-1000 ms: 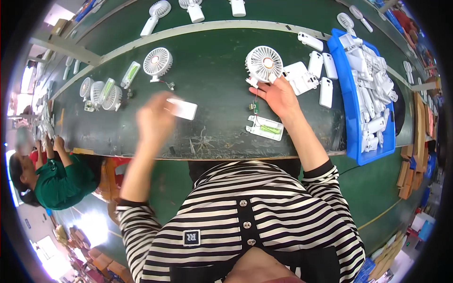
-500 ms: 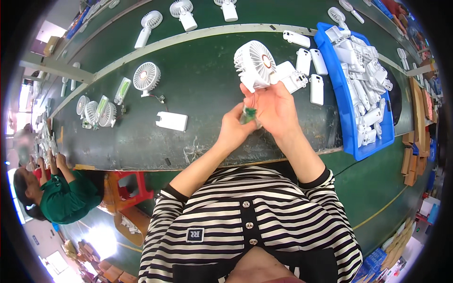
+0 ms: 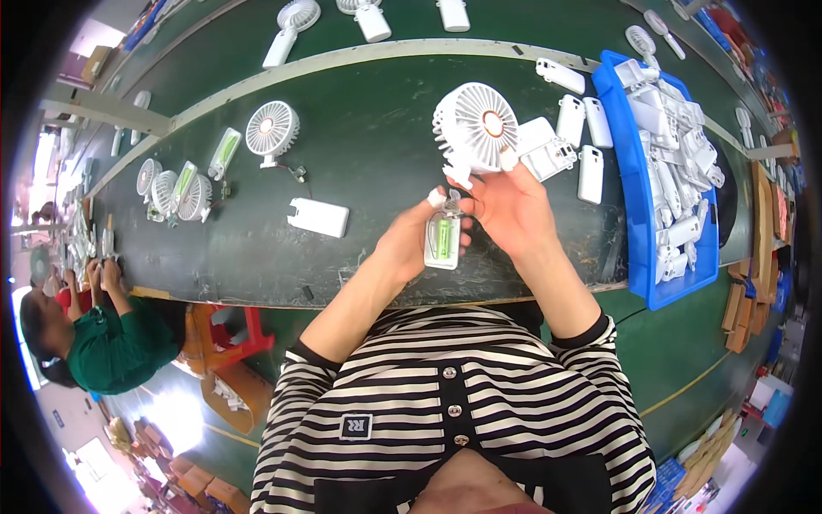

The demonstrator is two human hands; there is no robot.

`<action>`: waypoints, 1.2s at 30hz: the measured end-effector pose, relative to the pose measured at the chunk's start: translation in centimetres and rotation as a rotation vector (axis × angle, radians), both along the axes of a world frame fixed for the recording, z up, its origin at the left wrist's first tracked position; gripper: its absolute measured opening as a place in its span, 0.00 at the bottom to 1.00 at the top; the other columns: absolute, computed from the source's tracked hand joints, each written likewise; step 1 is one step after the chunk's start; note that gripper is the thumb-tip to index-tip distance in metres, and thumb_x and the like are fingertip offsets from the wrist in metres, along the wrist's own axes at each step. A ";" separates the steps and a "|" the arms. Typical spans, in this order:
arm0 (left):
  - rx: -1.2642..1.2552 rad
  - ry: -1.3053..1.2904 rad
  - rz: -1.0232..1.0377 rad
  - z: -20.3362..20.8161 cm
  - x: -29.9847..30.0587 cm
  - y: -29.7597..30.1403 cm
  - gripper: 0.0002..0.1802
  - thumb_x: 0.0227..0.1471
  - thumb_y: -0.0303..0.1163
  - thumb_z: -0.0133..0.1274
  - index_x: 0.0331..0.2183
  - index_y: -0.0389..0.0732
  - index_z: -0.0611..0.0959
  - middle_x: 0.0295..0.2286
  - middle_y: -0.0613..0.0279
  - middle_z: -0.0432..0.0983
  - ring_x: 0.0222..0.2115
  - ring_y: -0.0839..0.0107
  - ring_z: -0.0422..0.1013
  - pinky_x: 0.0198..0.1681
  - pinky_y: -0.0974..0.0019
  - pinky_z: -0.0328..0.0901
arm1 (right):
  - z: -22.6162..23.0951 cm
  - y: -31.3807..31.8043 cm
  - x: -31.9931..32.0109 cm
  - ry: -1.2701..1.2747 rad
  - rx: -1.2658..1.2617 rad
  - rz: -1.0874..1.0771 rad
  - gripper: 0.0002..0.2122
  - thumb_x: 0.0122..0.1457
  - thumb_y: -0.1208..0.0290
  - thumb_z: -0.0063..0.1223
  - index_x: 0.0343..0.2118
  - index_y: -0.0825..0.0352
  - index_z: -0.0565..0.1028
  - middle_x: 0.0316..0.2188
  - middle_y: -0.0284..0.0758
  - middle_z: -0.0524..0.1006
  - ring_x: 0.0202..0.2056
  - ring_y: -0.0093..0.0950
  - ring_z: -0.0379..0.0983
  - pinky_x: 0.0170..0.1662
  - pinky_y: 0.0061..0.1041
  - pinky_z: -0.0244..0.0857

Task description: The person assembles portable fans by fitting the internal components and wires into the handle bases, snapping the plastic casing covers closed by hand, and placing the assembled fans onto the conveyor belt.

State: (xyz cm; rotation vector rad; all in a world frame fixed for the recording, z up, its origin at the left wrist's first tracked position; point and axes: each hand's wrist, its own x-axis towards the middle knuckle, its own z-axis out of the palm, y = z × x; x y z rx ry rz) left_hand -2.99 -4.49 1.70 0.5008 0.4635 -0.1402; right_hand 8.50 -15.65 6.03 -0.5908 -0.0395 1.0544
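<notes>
My right hand (image 3: 521, 214) is closed on a white fan head (image 3: 473, 128), its round grille tilted toward the upper right. Just below, my left hand (image 3: 401, 244) grips a white handle shell (image 3: 440, 260) with its inner side facing up. Inside that shell lies a green battery (image 3: 444, 237). Thin wires and small parts show between the two pieces, partly covered by my fingertips. Beyond the right hand lie several white handle shells (image 3: 590, 174). Left of my hands, a single white shell (image 3: 318, 218) rests on the dark table.
At the right stands a blue bin (image 3: 640, 248) heaped with white shells. Another fan head (image 3: 272, 130) and several fan parts with green batteries (image 3: 224, 152) lie at the left. Finished-looking handheld fans (image 3: 294, 27) sit past the pale rail (image 3: 342, 58). A co-worker in green (image 3: 124, 347) sits at far left.
My left hand has turned the handle shell, so its battery side now shows. The right hand keeps the fan head, whose grille has turned more into view. The whole view has shifted slightly.
</notes>
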 end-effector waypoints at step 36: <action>0.889 -0.015 0.066 1.6 1.1 1.0 0.13 0.52 0.34 0.49 0.35 0.33 0.74 0.23 0.59 0.74 0.19 0.76 0.70 0.21 0.73 0.67 | -4.2 1.4 2.3 -0.515 -0.248 0.104 0.20 0.52 0.70 0.51 0.47 0.68 0.63 0.41 0.34 0.71 0.40 0.24 0.69 0.42 0.24 0.63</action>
